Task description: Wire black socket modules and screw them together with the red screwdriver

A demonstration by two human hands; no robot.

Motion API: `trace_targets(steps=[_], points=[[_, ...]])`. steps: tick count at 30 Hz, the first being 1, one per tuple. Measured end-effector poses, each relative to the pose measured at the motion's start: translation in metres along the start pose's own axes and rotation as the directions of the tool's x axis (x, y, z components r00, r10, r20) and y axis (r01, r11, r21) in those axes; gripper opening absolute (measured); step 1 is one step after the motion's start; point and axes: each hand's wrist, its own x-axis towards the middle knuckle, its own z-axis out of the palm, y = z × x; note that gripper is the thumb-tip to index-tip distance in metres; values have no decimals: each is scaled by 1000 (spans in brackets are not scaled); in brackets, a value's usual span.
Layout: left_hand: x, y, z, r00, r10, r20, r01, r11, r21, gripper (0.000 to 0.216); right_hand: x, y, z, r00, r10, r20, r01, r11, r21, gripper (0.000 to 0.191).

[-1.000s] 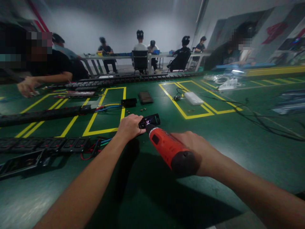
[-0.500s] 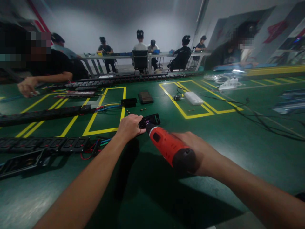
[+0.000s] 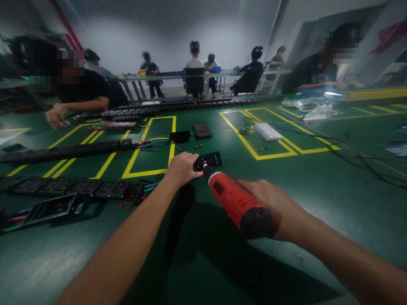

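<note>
My left hand (image 3: 182,170) is closed around the near end of a small black rectangular housing (image 3: 212,161), holding it tilted above the table. My right hand (image 3: 267,195) grips a red and black cordless screwdriver (image 3: 233,197); its handle is hidden below the body. The driver's dark nose points into the housing beside my left fingertips, and the bit's exact contact is too small to make out. Several small brass-coloured screws (image 3: 197,146) lie just beyond the housing. Behind them is a black box (image 3: 180,136) with coloured wires, next to a brown square piece (image 3: 202,130).
Long black module strips (image 3: 73,188) with wires lie on the left of the green table (image 3: 318,186). A black frame (image 3: 52,209) lies nearer. A white box (image 3: 268,131) and black cables (image 3: 359,159) are on the right. A co-worker's hand (image 3: 57,115) is at far left.
The whole view has shifted, so everything sits further right in the picture. Both hands keep their holds, and the driver stays at the same place on the housing.
</note>
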Motion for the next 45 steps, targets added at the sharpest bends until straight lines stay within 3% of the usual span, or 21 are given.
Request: trace_targets(steps=[7,19,38,45], points=[[0,-3,6,999,-25,-36,22,996,-85,46,3,-2,4,1000,13,6,-13,1000,-27,11],[1,1,-2,999,-24,22,24,1000,2,45,0,-1,7,1000,17,5,-17,1000,17,12],[0,2,0,1000,-28,12,28,999,14,48,-2,-6,9,1000,18,2,-18,1000,-20,12],[0,2,-1,999,-32,14,32,999,23,47,-1,-3,7,1000,14,-17,-13,999,36,15]])
